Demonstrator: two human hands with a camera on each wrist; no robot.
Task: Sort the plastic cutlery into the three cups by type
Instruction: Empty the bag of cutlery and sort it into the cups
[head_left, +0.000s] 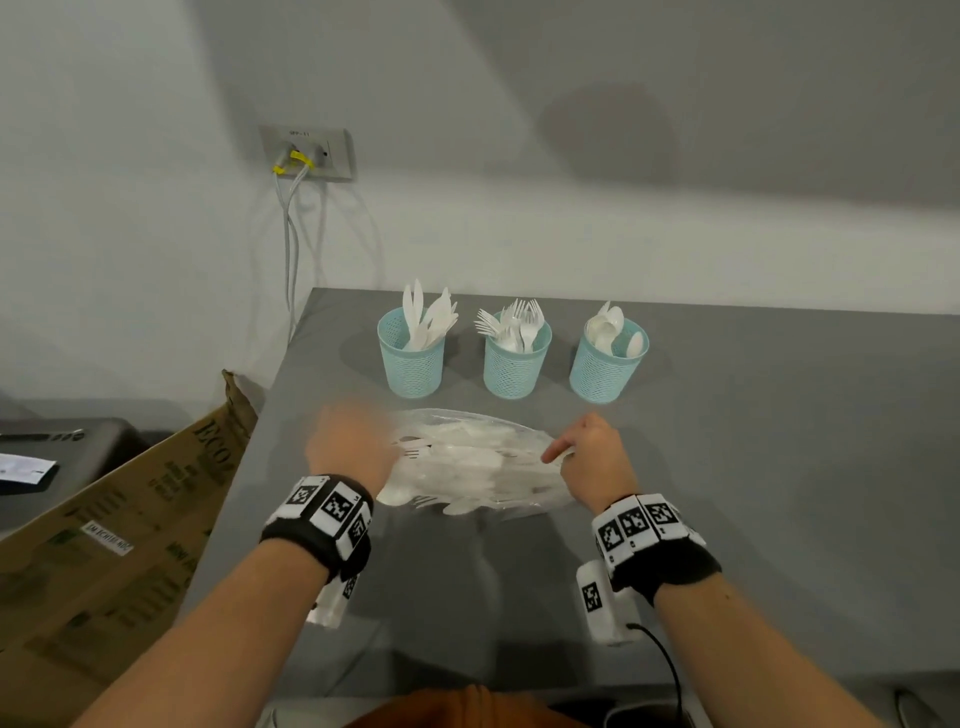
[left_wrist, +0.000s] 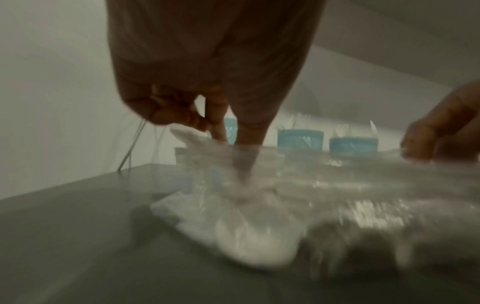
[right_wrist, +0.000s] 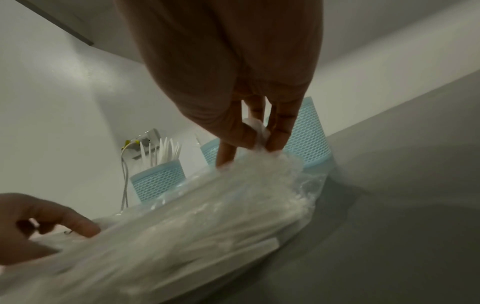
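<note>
Three blue mesh cups stand in a row at the back of the grey table (head_left: 779, 467): the knife cup (head_left: 410, 358), the fork cup (head_left: 515, 364) and the spoon cup (head_left: 605, 369). In front of them lies a clear plastic bag (head_left: 467, 462) filled with white cutlery. My left hand (head_left: 353, 441), blurred, is at the bag's left end; in the left wrist view its curled fingers (left_wrist: 171, 111) grip a white bunched bit of the bag (left_wrist: 337, 185). At the bag's right end, my right hand (head_left: 587, 457) pinches the film (right_wrist: 207, 216) between thumb and fingers (right_wrist: 280, 131).
A brown cardboard box (head_left: 130, 519) leans against the table's left edge. Beyond it sits a dark bin (head_left: 62, 452). A wall socket (head_left: 306, 153) with hanging cables is behind the table's left corner. A black cable (head_left: 665, 660) runs from my right wrist.
</note>
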